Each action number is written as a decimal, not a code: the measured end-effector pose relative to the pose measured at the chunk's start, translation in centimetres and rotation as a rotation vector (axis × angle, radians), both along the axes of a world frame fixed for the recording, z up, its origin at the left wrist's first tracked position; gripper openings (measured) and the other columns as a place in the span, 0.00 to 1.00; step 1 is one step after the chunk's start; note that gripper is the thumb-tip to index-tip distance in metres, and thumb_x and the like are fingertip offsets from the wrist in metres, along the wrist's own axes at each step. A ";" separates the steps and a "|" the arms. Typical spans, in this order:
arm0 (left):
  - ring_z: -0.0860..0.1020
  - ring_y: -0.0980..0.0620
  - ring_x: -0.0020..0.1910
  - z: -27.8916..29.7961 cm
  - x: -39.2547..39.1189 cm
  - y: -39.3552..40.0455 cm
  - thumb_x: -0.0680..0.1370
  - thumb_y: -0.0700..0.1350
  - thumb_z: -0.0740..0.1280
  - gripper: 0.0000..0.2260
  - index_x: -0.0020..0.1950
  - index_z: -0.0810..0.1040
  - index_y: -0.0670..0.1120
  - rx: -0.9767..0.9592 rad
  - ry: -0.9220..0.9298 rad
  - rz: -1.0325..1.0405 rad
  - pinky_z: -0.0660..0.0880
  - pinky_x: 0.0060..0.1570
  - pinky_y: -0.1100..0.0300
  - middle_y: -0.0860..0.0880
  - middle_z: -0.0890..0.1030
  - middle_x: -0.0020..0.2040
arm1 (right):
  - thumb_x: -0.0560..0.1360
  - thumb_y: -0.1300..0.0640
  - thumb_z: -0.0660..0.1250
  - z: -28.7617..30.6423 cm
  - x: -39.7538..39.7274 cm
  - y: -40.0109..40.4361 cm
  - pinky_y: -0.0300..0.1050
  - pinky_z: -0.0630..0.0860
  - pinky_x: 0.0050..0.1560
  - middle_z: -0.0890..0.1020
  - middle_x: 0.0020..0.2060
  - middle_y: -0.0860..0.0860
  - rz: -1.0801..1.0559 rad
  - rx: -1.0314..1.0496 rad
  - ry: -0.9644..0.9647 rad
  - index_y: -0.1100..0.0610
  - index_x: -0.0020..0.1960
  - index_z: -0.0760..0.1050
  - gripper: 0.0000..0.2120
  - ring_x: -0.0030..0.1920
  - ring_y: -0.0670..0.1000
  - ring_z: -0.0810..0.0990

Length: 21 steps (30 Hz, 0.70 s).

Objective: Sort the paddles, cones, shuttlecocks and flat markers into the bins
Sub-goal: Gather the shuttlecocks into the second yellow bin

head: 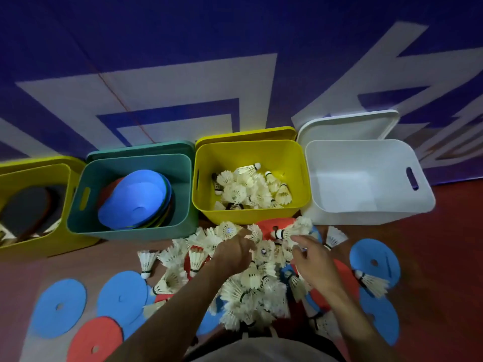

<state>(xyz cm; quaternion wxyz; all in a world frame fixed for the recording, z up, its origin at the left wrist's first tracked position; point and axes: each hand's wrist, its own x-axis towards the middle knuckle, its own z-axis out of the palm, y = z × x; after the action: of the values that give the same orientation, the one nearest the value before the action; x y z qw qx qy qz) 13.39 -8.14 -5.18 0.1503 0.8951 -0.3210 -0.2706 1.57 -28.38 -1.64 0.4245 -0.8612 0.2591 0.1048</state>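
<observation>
Four bins are standing in a row along the blue-and-white wall banner [183, 82], whose large white characters are cut off and unreadable. At nine o'clock the left yellow bin [65, 165] is holding dark, round-faced paddles [28, 210]. Next to it the teal bin [136, 231] is carrying a tilted stack of flat markers [136, 202], blue on top. The middle yellow bin [248, 152], at twelve o'clock, is holding a heap of white feathered shuttlecocks [245, 189]. At two o'clock the white bin [366, 202] is showing only its smooth plastic floor. Each bin is leaning a matching lid behind it.

On the reddish floor [444, 244] at six o'clock a loose pile of shuttlecocks [251, 283] is lying over thin round discs, each with a small hole: a blue disc [60, 307] at eight o'clock, a red disc [95, 340] beside it, another blue disc [375, 259] at four o'clock.

The left hand [232, 250] is reaching into the pile with fingers curled among the feathers; whether it is grasping one I cannot tell. The right hand [311, 257] is hovering over the pile with loosely bent fingers, its grip likewise unclear. Small round labels on some shuttlecocks are too blurred to read.
</observation>
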 end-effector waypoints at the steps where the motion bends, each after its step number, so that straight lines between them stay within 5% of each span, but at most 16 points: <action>1: 0.83 0.48 0.54 -1.0 0.0 -0.2 0.79 0.45 0.60 0.13 0.61 0.77 0.53 0.009 -0.055 -0.064 0.80 0.51 0.55 0.54 0.70 0.73 | 0.81 0.55 0.61 0.3 -0.6 -0.2 0.44 0.74 0.65 0.75 0.68 0.47 -0.013 0.024 -0.003 0.53 0.69 0.75 0.17 0.59 0.48 0.81; 4: 0.83 0.53 0.29 -3.7 0.2 -0.6 0.77 0.47 0.55 0.09 0.52 0.73 0.55 0.053 -0.034 -0.115 0.77 0.23 0.63 0.49 0.85 0.51 | 0.80 0.55 0.61 0.6 -1.9 -0.4 0.44 0.75 0.64 0.75 0.67 0.46 -0.037 0.046 -0.014 0.52 0.69 0.75 0.17 0.59 0.46 0.80; 6: 0.82 0.59 0.36 -3.5 0.5 -1.2 0.77 0.47 0.56 0.13 0.53 0.78 0.57 0.121 -0.128 -0.071 0.79 0.33 0.65 0.55 0.85 0.45 | 0.80 0.57 0.61 0.9 -2.5 -0.4 0.37 0.72 0.63 0.76 0.66 0.46 -0.044 0.026 -0.042 0.53 0.68 0.76 0.17 0.60 0.43 0.77; 9: 0.80 0.48 0.56 -0.8 0.5 -1.3 0.80 0.42 0.58 0.14 0.62 0.77 0.53 0.050 -0.062 -0.054 0.77 0.55 0.55 0.52 0.79 0.59 | 0.81 0.57 0.61 2.0 -2.4 0.0 0.35 0.71 0.62 0.75 0.66 0.44 -0.061 0.052 -0.077 0.52 0.68 0.76 0.17 0.57 0.40 0.78; 12: 0.80 0.51 0.56 2.9 0.8 0.6 0.79 0.42 0.59 0.16 0.63 0.77 0.56 -0.093 -0.027 0.040 0.77 0.55 0.58 0.57 0.78 0.64 | 0.81 0.56 0.61 3.7 -0.5 1.2 0.45 0.77 0.60 0.75 0.65 0.39 -0.035 0.105 -0.163 0.47 0.67 0.76 0.16 0.55 0.42 0.81; 16: 0.80 0.57 0.51 8.0 1.1 4.5 0.77 0.42 0.61 0.16 0.61 0.78 0.56 -0.262 -0.120 0.137 0.76 0.49 0.63 0.61 0.77 0.63 | 0.82 0.59 0.60 6.7 4.6 2.8 0.28 0.73 0.46 0.76 0.61 0.39 0.026 0.140 -0.281 0.46 0.65 0.77 0.15 0.47 0.36 0.81; 21: 0.80 0.59 0.52 11.8 2.3 9.0 0.78 0.41 0.62 0.15 0.61 0.79 0.54 -0.319 -0.262 0.241 0.78 0.48 0.62 0.59 0.79 0.62 | 0.81 0.55 0.60 6.7 12.7 2.5 0.47 0.76 0.61 0.76 0.66 0.45 0.116 0.061 -0.316 0.47 0.66 0.76 0.16 0.60 0.47 0.79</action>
<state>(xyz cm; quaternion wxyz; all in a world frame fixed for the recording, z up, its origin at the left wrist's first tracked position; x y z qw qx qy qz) 15.69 0.84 6.60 0.2782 0.9193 -0.2674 -0.0780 14.30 -25.88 5.05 0.4792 -0.8672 0.1358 0.0003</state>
